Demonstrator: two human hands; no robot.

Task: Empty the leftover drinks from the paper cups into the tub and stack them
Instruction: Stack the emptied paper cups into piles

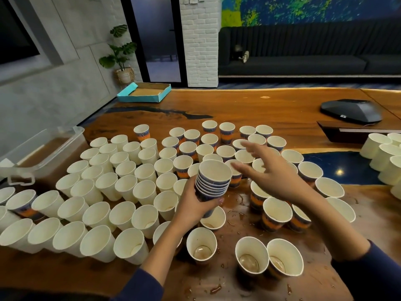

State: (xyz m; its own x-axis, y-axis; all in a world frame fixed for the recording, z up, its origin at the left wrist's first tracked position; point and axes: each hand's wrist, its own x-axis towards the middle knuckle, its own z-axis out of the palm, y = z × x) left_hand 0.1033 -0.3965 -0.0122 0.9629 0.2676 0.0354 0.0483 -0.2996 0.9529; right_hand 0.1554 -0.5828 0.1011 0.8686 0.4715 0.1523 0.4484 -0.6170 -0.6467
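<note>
Wooden surface (271, 109), wet with brown droplets near the front, crowded with upright paper cups (121, 192). Left hand (193, 205) grips a nested stack of cups (213, 183) above them. Right hand (269, 170), fingers spread, reaches over the patterned cups. Clear tub (50, 148) of brown liquid at far left.

The paper cups (121, 216) look matt and cream inside, and the nested stack (213, 181) has printed blue and orange outsides. The table (260, 105) is glossy varnished wood with dark resin-like inlays, wet with drops near the front, and the tub (54, 144) is clear plastic. The shallow box (144, 92) looks like teal cardboard.
</note>
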